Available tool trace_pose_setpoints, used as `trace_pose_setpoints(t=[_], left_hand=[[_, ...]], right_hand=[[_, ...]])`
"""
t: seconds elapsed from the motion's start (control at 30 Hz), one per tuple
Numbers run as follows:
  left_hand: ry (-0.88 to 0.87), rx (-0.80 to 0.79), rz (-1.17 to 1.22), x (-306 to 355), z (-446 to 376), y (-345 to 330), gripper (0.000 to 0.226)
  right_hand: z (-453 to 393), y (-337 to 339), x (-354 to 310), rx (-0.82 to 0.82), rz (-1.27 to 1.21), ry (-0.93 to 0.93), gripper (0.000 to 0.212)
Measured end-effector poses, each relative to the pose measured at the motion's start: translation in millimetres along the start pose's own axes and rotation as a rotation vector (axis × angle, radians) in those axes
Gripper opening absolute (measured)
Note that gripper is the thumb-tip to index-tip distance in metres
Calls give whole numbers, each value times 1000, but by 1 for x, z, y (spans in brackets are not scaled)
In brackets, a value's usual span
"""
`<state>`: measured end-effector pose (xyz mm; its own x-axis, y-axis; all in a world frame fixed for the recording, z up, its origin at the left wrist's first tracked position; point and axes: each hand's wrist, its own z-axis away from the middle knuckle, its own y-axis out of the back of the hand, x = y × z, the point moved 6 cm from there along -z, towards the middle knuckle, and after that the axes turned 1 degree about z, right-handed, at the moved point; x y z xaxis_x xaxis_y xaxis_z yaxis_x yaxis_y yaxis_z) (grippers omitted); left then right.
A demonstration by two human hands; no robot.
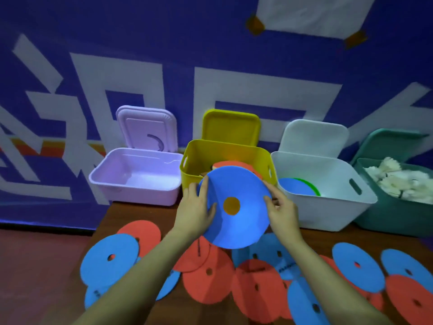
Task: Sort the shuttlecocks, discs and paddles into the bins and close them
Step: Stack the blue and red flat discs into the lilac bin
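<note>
Currently I hold one blue disc (235,207) up off the table, in front of the yellow bin (225,160), my left hand (195,211) gripping its left edge and my right hand (282,213) pinching its right edge, fingers curled over the rim on both sides. Progress, as I judge it, is partial. The green bin (396,207) at far right already holds a heap of white shuttlecocks (396,181). The white bin (328,200) contains at least one blue disc with a green one beneath it. The yellow bin shows a red rounded face and something wooden, likely paddles, though I cannot confirm this. The lilac bin (138,179) shows nothing inside. Outstanding: many red and blue discs (208,275) lie overlapping on the brown table (145,219) near me, and all four lids stand open against the blue wall banner (70,66), so no closing is done. Writing: large white characters on the banner are cropped and unreadable; small dark print on several discs is too blurred to make out.
</note>
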<state>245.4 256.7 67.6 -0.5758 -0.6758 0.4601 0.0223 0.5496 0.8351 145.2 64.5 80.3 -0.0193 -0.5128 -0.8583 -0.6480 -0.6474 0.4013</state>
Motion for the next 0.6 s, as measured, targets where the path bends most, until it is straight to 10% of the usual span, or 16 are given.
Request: trace_pose_setpoints(t=[0.6], left_hand=[[-115,-15,111,212,-155,-82,72]], right_hand=[[-139,200,60,213,57,-11,39]])
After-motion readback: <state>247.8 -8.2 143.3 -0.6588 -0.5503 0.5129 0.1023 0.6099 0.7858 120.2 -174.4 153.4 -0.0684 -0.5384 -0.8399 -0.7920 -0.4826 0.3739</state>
